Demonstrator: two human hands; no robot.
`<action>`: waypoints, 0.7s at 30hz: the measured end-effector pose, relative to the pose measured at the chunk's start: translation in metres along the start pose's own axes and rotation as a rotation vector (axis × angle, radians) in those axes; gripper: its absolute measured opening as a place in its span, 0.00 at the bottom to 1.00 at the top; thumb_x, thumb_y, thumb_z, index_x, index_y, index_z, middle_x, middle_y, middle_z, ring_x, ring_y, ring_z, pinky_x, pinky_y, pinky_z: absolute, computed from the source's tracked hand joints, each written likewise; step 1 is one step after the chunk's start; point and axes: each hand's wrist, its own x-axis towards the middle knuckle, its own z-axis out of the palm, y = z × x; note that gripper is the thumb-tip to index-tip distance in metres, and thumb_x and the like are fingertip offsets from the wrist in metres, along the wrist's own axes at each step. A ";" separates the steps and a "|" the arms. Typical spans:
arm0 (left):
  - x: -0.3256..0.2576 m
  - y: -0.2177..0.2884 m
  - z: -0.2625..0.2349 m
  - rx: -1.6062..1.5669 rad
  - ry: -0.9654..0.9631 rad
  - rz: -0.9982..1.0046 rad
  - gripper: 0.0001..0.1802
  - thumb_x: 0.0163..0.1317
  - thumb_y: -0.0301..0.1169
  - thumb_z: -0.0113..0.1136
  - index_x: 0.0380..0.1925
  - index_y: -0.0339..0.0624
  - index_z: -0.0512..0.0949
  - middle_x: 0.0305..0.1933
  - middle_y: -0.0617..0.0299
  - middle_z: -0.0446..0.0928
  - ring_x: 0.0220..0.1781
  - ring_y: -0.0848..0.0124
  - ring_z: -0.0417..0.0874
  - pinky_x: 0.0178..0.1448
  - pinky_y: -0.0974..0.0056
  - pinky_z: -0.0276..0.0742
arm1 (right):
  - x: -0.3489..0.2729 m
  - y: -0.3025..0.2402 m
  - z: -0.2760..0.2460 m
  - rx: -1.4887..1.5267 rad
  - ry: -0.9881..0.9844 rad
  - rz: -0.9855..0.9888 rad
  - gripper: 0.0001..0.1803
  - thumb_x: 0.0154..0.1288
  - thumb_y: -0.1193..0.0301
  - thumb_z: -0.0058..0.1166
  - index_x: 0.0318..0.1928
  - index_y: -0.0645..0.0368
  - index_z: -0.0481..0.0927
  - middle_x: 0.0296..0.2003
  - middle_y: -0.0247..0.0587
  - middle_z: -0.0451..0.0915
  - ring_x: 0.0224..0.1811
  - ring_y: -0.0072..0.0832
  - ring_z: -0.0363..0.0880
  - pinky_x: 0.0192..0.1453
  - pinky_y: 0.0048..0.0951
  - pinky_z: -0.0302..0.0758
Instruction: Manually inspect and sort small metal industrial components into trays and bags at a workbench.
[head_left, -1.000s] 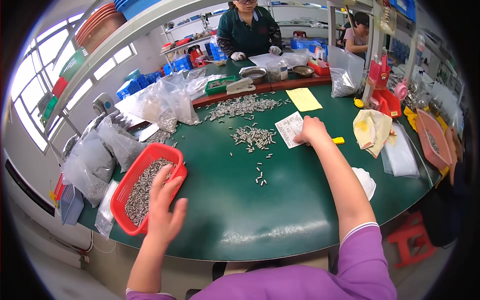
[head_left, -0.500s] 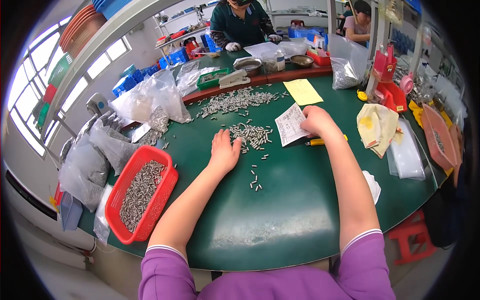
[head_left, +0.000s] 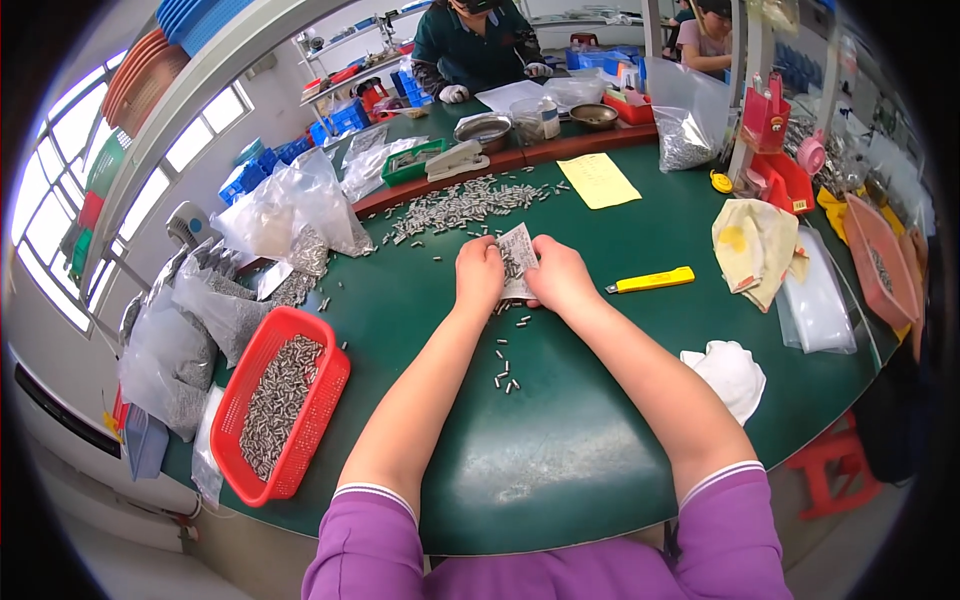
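My right hand (head_left: 563, 278) grips a printed paper card (head_left: 521, 250), which stands tilted across the small pile of metal pins. Opposite it, my left hand (head_left: 480, 272) is curled against the pins (head_left: 511, 268), bunching them between palm and card; its fingertips are mostly hidden. A few loose pins (head_left: 503, 381) lie nearer to me, in front of my hands. Beyond them spreads a larger heap of the same silvery pins (head_left: 455, 208). To the right of my right hand lies a yellow utility knife (head_left: 655, 280).
At left stands a red basket (head_left: 330, 385) of pins beside filled plastic bags (head_left: 165, 375). A yellow paper (head_left: 600, 181), stapler (head_left: 457, 160) and green tray (head_left: 412, 176) lie farther back. White cloth (head_left: 728, 378) and stained gloves (head_left: 752, 245) are at right. A co-worker (head_left: 478, 50) stands opposite.
My right hand has brought the card left to the small pile, away from the knife. My left hand has moved right and curled in against the pins, which are now bunched between both hands.
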 end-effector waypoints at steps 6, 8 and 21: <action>-0.002 0.012 0.002 0.070 -0.001 -0.032 0.18 0.57 0.28 0.49 0.45 0.31 0.76 0.50 0.40 0.74 0.54 0.49 0.75 0.61 0.56 0.68 | 0.003 0.010 0.013 0.287 -0.017 0.055 0.16 0.57 0.83 0.47 0.48 0.68 0.69 0.35 0.50 0.79 0.31 0.34 0.83 0.29 0.29 0.85; -0.004 0.019 0.006 0.099 -0.002 -0.038 0.18 0.56 0.28 0.50 0.46 0.31 0.76 0.51 0.39 0.73 0.54 0.48 0.74 0.61 0.56 0.68 | 0.005 0.012 0.015 0.430 -0.036 0.103 0.16 0.58 0.84 0.46 0.48 0.68 0.69 0.39 0.49 0.78 0.36 0.37 0.83 0.30 0.32 0.85; 0.003 0.054 0.001 0.139 -0.034 -0.106 0.18 0.56 0.28 0.52 0.47 0.34 0.75 0.55 0.45 0.70 0.59 0.50 0.69 0.62 0.52 0.66 | 0.002 0.001 0.004 0.708 -0.052 0.176 0.15 0.59 0.83 0.49 0.48 0.68 0.68 0.44 0.48 0.74 0.40 0.37 0.80 0.38 0.33 0.85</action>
